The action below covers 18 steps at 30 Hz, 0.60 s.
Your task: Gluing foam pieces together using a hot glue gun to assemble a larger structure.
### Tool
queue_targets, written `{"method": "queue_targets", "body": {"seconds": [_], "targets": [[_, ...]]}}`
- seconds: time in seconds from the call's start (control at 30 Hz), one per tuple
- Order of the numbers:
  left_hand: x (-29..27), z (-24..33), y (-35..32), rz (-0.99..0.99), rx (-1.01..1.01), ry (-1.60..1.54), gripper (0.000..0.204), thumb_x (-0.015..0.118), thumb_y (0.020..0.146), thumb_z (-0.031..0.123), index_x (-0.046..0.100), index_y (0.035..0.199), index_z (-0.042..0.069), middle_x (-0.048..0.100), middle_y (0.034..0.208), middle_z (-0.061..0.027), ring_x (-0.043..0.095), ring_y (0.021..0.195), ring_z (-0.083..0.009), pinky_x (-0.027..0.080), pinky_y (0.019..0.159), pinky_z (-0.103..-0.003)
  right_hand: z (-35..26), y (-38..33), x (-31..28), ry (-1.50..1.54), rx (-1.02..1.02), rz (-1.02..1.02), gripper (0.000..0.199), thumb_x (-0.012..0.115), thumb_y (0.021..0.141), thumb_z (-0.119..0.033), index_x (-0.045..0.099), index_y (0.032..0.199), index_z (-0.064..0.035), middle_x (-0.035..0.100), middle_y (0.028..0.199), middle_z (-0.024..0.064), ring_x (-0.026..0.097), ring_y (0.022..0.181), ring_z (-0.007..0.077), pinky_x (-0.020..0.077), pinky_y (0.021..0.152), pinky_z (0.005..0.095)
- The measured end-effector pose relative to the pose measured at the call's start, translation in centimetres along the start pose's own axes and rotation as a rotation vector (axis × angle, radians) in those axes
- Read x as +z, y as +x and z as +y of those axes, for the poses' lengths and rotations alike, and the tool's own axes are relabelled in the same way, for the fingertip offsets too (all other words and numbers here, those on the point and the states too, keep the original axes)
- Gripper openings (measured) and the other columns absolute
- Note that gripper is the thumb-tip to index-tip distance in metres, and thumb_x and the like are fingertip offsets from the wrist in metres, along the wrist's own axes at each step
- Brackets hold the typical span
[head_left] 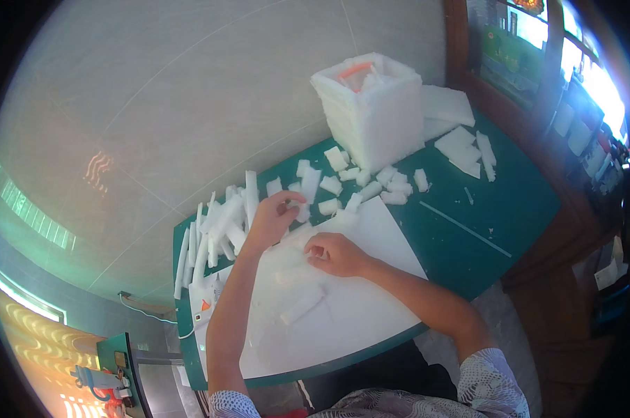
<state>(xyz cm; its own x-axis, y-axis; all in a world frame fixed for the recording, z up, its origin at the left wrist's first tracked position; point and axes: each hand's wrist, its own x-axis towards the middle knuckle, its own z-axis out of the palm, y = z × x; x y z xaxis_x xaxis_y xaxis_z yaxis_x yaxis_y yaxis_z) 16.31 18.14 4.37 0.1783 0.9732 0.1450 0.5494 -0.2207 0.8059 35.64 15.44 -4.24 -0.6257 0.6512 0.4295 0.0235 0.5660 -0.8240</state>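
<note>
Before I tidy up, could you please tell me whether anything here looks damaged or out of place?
The flat white pieces on the right of the green table look broken, with jagged edges. Small white chunks lie scattered in front of the white box, unlike the white strips heaped at left.

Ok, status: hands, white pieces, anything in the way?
Left hand at loose white pieces; right hand over white sheet. Grips unclear. White box stands apart from both hands.

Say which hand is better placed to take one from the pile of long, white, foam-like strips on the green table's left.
Left, I'd judge: the left hand is close beside that pile, while the right hand is farther off, over the flat white sheet.
</note>
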Motion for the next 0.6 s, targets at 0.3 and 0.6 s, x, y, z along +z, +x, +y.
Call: {"method": "queue_targets", "body": {"seconds": [0.3,0.6], "targets": [[-2.5,-1.9,-7.6,-0.011,-0.116,-0.029,0.022,0.061,0.086,-0.002,0.070,0.106,0.004,0.066,0.086,-0.0017,0.057,0.072,-0.0066,0.045,0.064,-0.024,-1.1,0.7,0.2,0.304,0.337,0.307,0.032,0.067,0.089,-0.021,0.058,0.113,-0.0013,0.063,0.087,0.0048,0.060,0.077,0.0140,0.0503,0.069,0.0277],[-1.0,-1.0,-13.6,-0.176,-0.115,-0.079,0.017,0.060,0.088,-0.004,0.069,0.101,0.001,0.068,0.107,-0.0073,0.065,0.090,-0.0157,0.053,0.077,-0.028,-0.5,0.1,0.1,0.444,0.291,-0.170,0.033,0.068,0.088,-0.019,0.061,0.113,0.0013,0.067,0.098,0.0065,0.059,0.082,0.0113,0.0473,0.071,0.0282]]}}
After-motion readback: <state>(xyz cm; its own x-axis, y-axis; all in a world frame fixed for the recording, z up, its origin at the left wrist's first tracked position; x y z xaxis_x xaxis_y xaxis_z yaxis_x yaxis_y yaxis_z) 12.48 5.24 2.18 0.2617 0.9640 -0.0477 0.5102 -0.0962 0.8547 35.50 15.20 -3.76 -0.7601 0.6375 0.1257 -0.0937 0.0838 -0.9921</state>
